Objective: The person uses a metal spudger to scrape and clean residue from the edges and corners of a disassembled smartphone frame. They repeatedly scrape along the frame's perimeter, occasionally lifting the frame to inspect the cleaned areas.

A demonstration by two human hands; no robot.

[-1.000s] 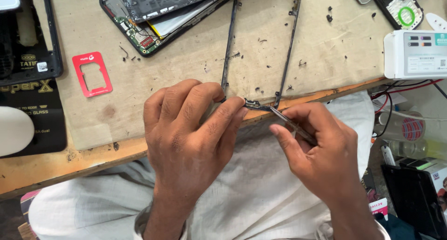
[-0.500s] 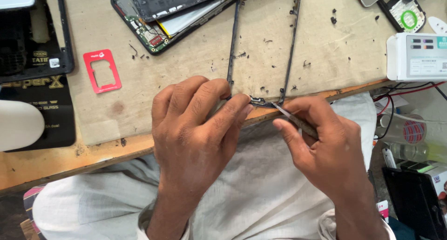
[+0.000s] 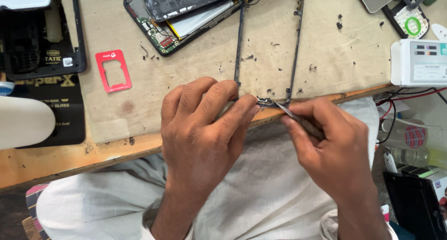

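Head cam looking straight down at the bench; left hand (image 3: 205, 128) is curled tight over the near end of the frame (image 3: 240, 44), a thin dark phone bezel lying on the tan mat (image 3: 195, 81) at the table edge; right hand (image 3: 335, 147) pinches tweezers (image 3: 291, 113), tips touching the frame's bottom corner; opened phone (image 3: 186, 16) sits further back, red card (image 3: 113, 70) off left.
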